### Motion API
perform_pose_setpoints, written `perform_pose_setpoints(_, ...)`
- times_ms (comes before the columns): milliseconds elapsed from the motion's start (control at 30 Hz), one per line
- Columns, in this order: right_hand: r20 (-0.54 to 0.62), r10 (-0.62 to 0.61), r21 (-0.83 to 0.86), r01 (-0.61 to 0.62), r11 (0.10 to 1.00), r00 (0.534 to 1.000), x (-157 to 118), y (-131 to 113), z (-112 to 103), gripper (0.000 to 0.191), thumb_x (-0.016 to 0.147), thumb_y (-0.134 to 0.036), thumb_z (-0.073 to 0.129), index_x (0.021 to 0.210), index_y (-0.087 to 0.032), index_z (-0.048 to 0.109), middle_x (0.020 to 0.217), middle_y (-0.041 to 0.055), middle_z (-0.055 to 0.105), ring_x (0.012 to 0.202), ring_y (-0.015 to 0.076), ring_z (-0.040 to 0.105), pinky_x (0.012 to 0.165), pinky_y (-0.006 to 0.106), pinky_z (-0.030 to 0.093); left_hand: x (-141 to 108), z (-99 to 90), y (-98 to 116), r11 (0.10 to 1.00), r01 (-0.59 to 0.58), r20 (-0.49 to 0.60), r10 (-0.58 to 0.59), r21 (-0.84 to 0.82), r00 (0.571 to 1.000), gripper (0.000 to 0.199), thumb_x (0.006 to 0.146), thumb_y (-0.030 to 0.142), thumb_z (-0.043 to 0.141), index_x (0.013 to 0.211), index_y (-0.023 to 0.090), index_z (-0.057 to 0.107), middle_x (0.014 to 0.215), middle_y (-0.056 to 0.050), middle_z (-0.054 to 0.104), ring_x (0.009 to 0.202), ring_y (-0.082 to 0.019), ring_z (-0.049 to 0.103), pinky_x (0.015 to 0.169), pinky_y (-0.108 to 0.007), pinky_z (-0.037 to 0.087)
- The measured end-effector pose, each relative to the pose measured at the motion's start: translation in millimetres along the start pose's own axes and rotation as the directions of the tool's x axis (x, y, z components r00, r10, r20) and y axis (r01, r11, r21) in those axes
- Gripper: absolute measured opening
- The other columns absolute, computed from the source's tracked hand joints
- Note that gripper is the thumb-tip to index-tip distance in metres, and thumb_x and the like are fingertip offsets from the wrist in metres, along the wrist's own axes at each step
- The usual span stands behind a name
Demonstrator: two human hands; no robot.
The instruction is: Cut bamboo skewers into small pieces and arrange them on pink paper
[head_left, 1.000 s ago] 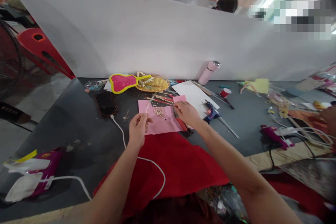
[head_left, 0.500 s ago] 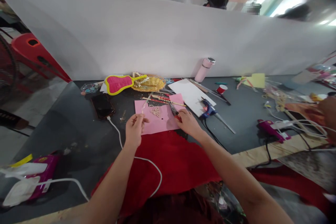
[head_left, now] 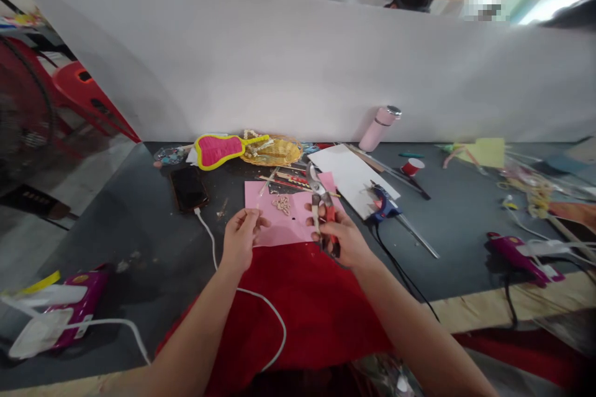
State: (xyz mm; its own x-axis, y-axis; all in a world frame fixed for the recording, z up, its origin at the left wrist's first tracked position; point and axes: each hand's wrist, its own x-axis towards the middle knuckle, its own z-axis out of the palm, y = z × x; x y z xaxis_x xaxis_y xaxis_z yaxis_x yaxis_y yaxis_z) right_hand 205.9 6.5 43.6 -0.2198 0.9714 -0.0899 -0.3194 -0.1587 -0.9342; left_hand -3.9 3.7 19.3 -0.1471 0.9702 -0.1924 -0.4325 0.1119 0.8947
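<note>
My left hand is closed, thumb against fingers, at the left edge of a pink sheet. It pinches a thin pale stick that points up and away; its exact kind is too small to make out. In my right hand are pruning shears with red handles, their blades pointing away from me above the sheet's right side. Between the hands, a small heap of short pale pieces lies on the pink sheet. Several thin sticks lie just behind it.
Behind the sheet are a yellow basket and a pink fan-shaped piece with yellow edging. A phone lies left, its cable running toward me. On the right are a blue glue gun, red spool and pink flask.
My right hand has lifted the pruning shears off the sheet and turned them upward into view. My left hand stays nearly in place with the thin stick. The camera view has shifted slightly.
</note>
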Motion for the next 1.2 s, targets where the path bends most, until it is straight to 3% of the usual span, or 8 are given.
perform_pose_setpoints(67,0.124,-0.054,-0.185,0.077,0.98,0.991,-1.6,8.3,-2.9,0.03,0.068,-0.01,0.054,0.095,-0.022,0.053,0.116,0.0064,0.056,0.091,0.0178,0.059,0.065,0.028,0.051,-0.7,0.4,0.8,1.0,0.003,0.006,-0.003,0.009,1.0,0.023,0.074,0.035,0.064,0.08,0.014,0.058,0.062,-0.002,0.064,0.037,-0.001,0.03,0.036,-0.014,0.018)
perform_pose_setpoints(133,0.246,-0.118,-0.422,0.216,0.88,0.962,-2.0,13.4,-7.4,0.044,0.069,-0.006,0.048,0.11,-0.023,0.051,0.119,0.0077,0.054,0.099,0.0186,0.057,0.08,0.035,0.05,-1.7,1.6,1.8,1.0,-0.004,0.022,0.003,0.015,1.0,0.023,0.076,0.036,0.063,0.081,0.014,0.058,0.063,-0.002,0.064,0.038,0.0,0.029,0.037,-0.015,0.019)
perform_pose_setpoints(267,0.389,-0.274,-0.716,0.476,0.511,0.879,-3.7,21.0,-12.6,0.054,0.063,0.002,0.043,0.111,-0.02,0.051,0.14,0.0117,0.033,0.127,0.0247,0.036,0.1,0.043,0.037,-6.7,5.2,3.5,0.996,-0.058,0.047,0.055,0.073,0.997,0.021,0.08,0.034,0.061,0.081,0.014,0.059,0.066,-0.002,0.065,0.042,-0.001,0.033,0.041,-0.015,0.025)
perform_pose_setpoints(367,0.438,-0.254,-0.826,0.497,0.266,0.863,-6.5,24.4,-13.4,0.05,0.06,0.004,0.043,0.103,-0.019,0.054,0.145,0.0122,0.026,0.126,0.0287,0.034,0.099,0.048,0.035,-11.1,7.2,4.5,0.981,-0.121,0.062,0.113,0.151,0.992,0.019,0.082,0.033,0.059,0.081,0.015,0.061,0.071,-0.003,0.066,0.047,-0.003,0.037,0.045,-0.016,0.03)
perform_pose_setpoints(433,0.442,-0.228,-0.858,0.483,0.175,0.868,-8.0,23.5,-13.4,0.047,0.059,0.003,0.045,0.1,-0.018,0.055,0.146,0.0117,0.025,0.124,0.0302,0.036,0.097,0.05,0.036,-12.9,7.6,5.1,0.969,-0.162,0.056,0.154,0.187,0.986,0.018,0.082,0.033,0.059,0.081,0.015,0.062,0.072,-0.003,0.066,0.048,-0.004,0.038,0.046,-0.017,0.031)
perform_pose_setpoints(633,0.456,-0.221,-0.854,0.494,0.164,0.862,-9.9,19.3,-11.2,0.045,0.057,0.001,0.046,0.096,-0.02,0.057,0.148,0.0076,0.024,0.125,0.0302,0.034,0.097,0.05,0.036,-12.3,8.4,7.1,0.968,-0.185,-0.008,0.189,0.167,0.982,0.018,0.081,0.034,0.059,0.08,0.016,0.062,0.066,-0.002,0.064,0.045,-0.004,0.036,0.043,-0.018,0.03)
perform_pose_setpoints(800,0.464,-0.227,-0.848,0.503,0.165,0.856,-11.8,21.7,-7.5,0.044,0.057,0.0,0.046,0.095,-0.02,0.057,0.147,0.0074,0.027,0.123,0.0311,0.037,0.095,0.051,0.038,-11.5,9.5,6.8,0.938,-0.199,-0.015,0.212,0.284,0.977,0.021,0.08,0.036,0.058,0.074,0.017,0.063,0.06,-0.001,0.061,0.044,-0.006,0.035,0.042,-0.02,0.029)
perform_pose_setpoints(1200,0.493,-0.238,-0.819,0.539,0.197,0.837,-13.0,20.0,-6.5,0.045,0.059,0.003,0.045,0.096,-0.02,0.055,0.143,0.01,0.032,0.121,0.0294,0.039,0.095,0.048,0.04,-15.1,5.6,8.9,0.84,-0.269,0.08,0.263,0.472,0.961,0.022,0.083,0.036,0.055,0.077,0.017,0.065,0.057,0.0,0.056,0.048,-0.008,0.04,0.046,-0.019,0.033)
